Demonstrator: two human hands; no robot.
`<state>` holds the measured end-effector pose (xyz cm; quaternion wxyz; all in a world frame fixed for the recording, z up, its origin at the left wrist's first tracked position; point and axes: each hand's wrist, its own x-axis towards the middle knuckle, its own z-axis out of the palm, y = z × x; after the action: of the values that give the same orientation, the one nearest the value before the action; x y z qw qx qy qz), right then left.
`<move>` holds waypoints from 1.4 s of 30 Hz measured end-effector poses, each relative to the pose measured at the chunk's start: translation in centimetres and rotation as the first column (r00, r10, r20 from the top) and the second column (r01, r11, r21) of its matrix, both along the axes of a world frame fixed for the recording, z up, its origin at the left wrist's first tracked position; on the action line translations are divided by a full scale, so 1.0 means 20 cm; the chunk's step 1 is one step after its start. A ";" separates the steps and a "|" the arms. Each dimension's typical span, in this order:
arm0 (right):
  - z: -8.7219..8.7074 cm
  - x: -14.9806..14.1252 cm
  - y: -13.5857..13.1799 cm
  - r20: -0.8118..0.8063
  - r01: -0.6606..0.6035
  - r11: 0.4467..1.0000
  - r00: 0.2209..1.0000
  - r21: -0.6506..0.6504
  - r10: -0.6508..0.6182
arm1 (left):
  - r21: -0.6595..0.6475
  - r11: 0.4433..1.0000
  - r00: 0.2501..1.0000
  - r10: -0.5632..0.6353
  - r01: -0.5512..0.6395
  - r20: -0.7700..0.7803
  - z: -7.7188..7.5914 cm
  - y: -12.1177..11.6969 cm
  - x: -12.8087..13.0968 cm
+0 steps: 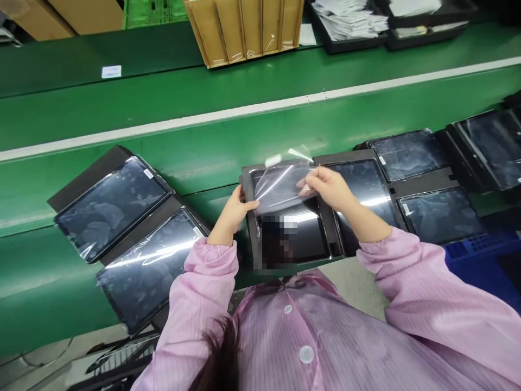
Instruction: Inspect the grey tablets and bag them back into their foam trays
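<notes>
Clear film (280, 190) lies between left hand (233, 213), gripping tablet (312, 239), and right hand (332, 188), pinching film.

L hand (233, 212) fwd, wrist bare, thumb stretched twd R, other fingers part. hidden; R hand (328, 187) angled in twd L, thumb & fingertips pinched.

A factory workshop, with tablets (307, 239) lining a green workbench (183, 152).
</notes>
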<state>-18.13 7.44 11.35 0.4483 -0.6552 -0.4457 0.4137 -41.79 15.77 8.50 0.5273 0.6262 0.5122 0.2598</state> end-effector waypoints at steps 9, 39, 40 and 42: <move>0.09 0.24 -0.37 0.451 -0.429 0.902 0.794 -0.058 0.406 | 0.433 0.888 0.987 -0.123 0.157 -0.106 0.14 -0.16 0.14; -0.14 1.02 -0.61 0.030 0.425 0.905 0.905 -0.020 -0.424 | 0.608 0.010 0.499 -0.582 0.794 -0.642 0.11 -0.57 0.76; -0.14 1.01 -0.62 0.005 0.436 0.900 0.900 -0.019 -0.436 | 0.635 0.096 0.569 -0.559 0.767 -0.603 0.12 -0.52 0.76; -0.13 1.01 -0.63 -0.035 0.467 0.884 0.883 -0.017 -0.468 | 0.676 0.374 0.769 -0.389 0.635 -0.507 0.15 -0.38 0.73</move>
<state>1.98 -5.15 8.73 0.5404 -0.7371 -0.2643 0.3078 -27.29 8.20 11.52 0.1543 0.9516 0.1725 0.2023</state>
